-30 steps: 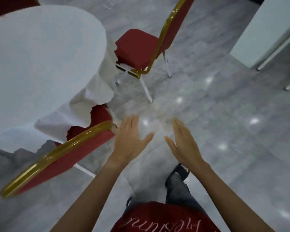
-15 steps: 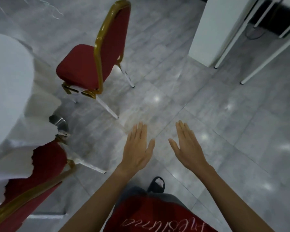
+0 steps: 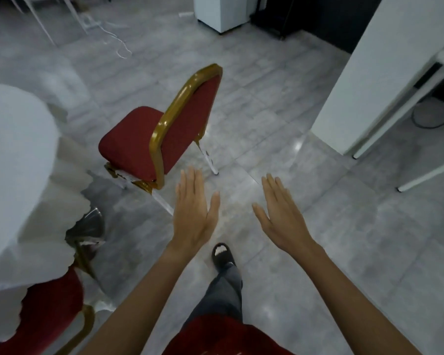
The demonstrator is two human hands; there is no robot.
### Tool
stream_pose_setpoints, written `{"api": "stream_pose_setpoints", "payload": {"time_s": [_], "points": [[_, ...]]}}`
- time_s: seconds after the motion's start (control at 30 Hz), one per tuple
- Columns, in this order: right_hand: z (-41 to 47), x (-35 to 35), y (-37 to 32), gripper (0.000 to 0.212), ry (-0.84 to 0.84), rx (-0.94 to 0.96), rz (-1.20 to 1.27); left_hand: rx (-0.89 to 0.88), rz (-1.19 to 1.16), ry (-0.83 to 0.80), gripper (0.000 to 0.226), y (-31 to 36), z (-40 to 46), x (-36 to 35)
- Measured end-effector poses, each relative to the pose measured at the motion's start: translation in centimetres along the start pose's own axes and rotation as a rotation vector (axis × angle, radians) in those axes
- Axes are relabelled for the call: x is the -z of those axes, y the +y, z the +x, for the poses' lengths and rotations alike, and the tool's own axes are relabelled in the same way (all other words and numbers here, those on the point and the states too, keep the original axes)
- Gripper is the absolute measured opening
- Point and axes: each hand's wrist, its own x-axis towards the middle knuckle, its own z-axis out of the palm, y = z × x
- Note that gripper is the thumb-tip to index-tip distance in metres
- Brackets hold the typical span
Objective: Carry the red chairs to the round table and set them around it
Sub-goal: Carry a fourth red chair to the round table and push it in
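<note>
Both hands are held out flat over the grey tiled floor (image 3: 305, 252), palms down and fingers spread, each grip released with nothing in it. The left hand (image 3: 194, 213) hangs just in front of the rear leg of a red chair (image 3: 162, 139) with a gold frame, near it but not touching. The right hand (image 3: 282, 216) is apart from it, over bare tiles. That chair stands upright with its seat turned toward the round surface (image 3: 13, 162), draped in white cloth, at the left edge. A second red chair (image 3: 44, 308) sits at the lower left, its seat partly tucked under the hanging cloth. A sandalled foot (image 3: 222, 254) steps forward between the arms. White panels on thin legs (image 3: 374, 80) stand at the right.
</note>
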Motion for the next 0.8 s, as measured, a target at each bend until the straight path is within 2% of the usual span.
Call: {"api": "stream_pose_setpoints", "payload": {"time_s": [0.27, 0.53, 0.6, 0.7, 0.8], "points": [[18.5, 5.1, -1.6, 0.064, -0.053, 0.25, -0.068, 0.063, 0.115, 0.227, 0.079, -1.1, 15.6, 2.5], [32.8, 5.9, -3.8, 0.08, -0.184, 0.55, -0.225, 0.233, 0.215, 0.206, 0.093, -4.6, 23.1, 2.0], [36.6, 5.5, -4.1, 0.08, -0.217, 0.63, -0.233, 0.299, 0.209, 0.172, 0.086, -5.1, 25.2, 1.5], [41.5, 4.9, -4.0, 0.065, -0.239, 0.729, -0.264, 0.356, 0.249, 0.208, 0.053, -5.5, 27.1, 0.4], [45.1, 4.9, -3.9, 0.028, -0.323, 0.757, -0.133, 0.377, 0.318, 0.317, 0.046, -5.6, 27.4, -0.4]]}}
